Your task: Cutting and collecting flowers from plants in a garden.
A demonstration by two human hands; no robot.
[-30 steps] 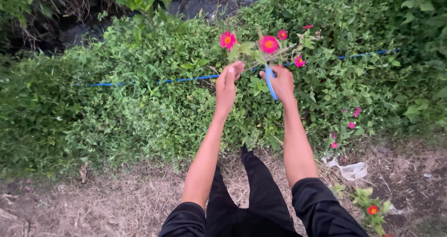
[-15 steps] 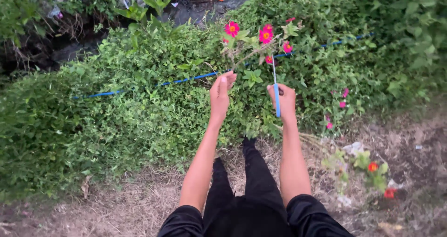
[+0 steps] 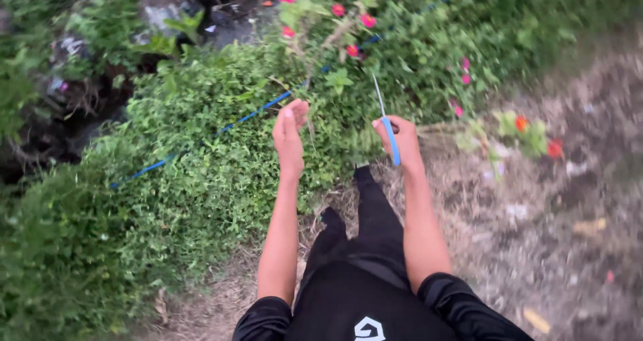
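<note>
A wide bank of green bushes (image 3: 201, 160) fills the left and far side, with dry, straw-strewn ground (image 3: 536, 247) to the right and near. A blue cord (image 3: 221, 128) runs slantwise across the foliage. At the far edge stands a cluster of pink flowers (image 3: 328, 0) on thin stems. The left hand (image 3: 290, 128) is closed around those stems, just below the blooms. The right hand (image 3: 396, 140) is closed on blue-handled scissors (image 3: 387, 123), blade pointing up toward the flowers. More red blooms (image 3: 529, 130) lie at right.
</note>
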